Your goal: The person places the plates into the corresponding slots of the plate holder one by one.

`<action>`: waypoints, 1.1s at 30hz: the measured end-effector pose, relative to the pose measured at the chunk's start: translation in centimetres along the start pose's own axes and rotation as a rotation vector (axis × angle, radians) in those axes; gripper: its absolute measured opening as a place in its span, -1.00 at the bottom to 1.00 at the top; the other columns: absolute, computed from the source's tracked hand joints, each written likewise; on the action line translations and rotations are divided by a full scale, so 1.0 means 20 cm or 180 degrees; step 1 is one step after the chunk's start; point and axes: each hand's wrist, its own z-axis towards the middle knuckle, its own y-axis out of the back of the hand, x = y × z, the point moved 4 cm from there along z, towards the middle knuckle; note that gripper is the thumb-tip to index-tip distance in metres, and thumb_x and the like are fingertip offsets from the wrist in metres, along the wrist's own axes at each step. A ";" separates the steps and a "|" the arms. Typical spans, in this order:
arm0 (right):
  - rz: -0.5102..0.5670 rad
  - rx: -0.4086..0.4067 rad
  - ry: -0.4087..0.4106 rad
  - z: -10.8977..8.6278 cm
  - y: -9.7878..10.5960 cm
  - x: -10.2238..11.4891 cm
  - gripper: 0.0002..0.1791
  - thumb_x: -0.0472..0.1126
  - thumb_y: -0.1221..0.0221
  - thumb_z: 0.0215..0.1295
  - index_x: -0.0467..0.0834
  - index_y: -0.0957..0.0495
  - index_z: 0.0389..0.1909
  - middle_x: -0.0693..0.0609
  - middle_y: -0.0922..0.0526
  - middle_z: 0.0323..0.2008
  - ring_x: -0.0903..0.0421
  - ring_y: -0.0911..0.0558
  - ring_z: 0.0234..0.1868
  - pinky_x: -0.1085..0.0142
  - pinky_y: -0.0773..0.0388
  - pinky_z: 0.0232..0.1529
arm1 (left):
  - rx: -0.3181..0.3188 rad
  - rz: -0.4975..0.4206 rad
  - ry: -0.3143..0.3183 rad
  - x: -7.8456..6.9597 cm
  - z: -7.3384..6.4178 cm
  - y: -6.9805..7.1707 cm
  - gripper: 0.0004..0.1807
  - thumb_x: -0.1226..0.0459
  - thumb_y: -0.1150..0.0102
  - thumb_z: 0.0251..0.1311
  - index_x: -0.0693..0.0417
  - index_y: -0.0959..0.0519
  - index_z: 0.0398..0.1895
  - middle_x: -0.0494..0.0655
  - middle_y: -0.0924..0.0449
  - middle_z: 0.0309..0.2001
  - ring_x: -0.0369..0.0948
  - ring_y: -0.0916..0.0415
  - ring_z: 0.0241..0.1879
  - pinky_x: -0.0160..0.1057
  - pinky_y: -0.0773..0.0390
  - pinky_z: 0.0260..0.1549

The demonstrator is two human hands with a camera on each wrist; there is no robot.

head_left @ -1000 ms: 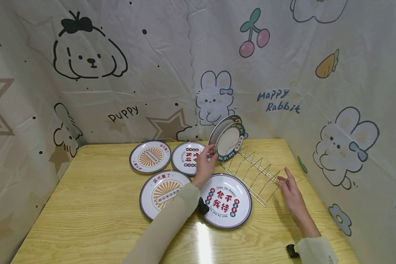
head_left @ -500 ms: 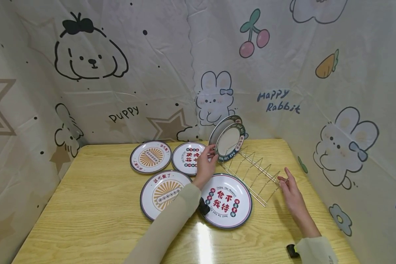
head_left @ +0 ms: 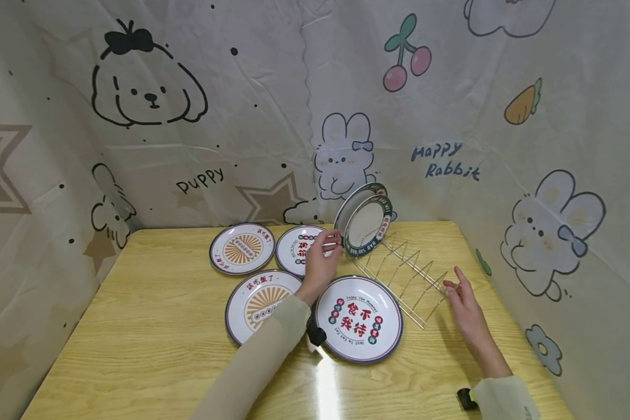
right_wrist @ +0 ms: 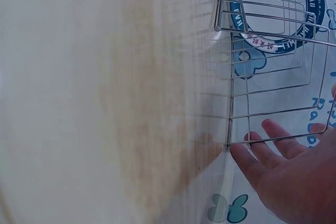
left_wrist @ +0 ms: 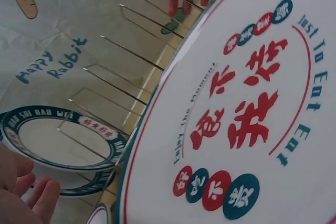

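Two small plates stand on edge at the far end of a wire dish rack [head_left: 415,266]. The nearer plate [head_left: 367,224] has a green lettered rim and partly covers the rear plate [head_left: 346,204]. My left hand [head_left: 320,268] is just left of these plates, fingers loosely bent, with nothing in its grasp. In the left wrist view its fingers [left_wrist: 44,198] lie beside the upright plates, a small gap showing. My right hand [head_left: 467,309] is at the rack's near end. The right wrist view shows its fairly straight fingers [right_wrist: 252,163] against the end wire.
Face up on the wooden table [head_left: 136,326] lie a large red-lettered plate [head_left: 359,321], a large sunburst plate [head_left: 247,303], a small sunburst plate [head_left: 241,248] and a small red-lettered plate [head_left: 289,251]. A printed cloth [head_left: 262,87] stands behind and at both sides.
My left hand has let go of the front plate and drawn back slightly to the left. Both upright plates stay in the rack. The right hand keeps its place.
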 end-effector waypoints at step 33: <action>-0.0067 -0.0027 0.0005 0.00 0.00 0.00 -0.27 -0.03 0.25 0.72 -0.06 0.37 0.69 -0.50 -0.22 0.47 -0.47 -0.15 0.51 -0.46 -0.11 0.46 | -0.0486 0.0428 0.1068 0.19 -0.50 1.17 -0.43 0.35 -0.13 0.49 0.05 -0.30 0.52 0.11 -0.46 0.39 0.04 -0.50 0.31 -0.17 -0.58 0.28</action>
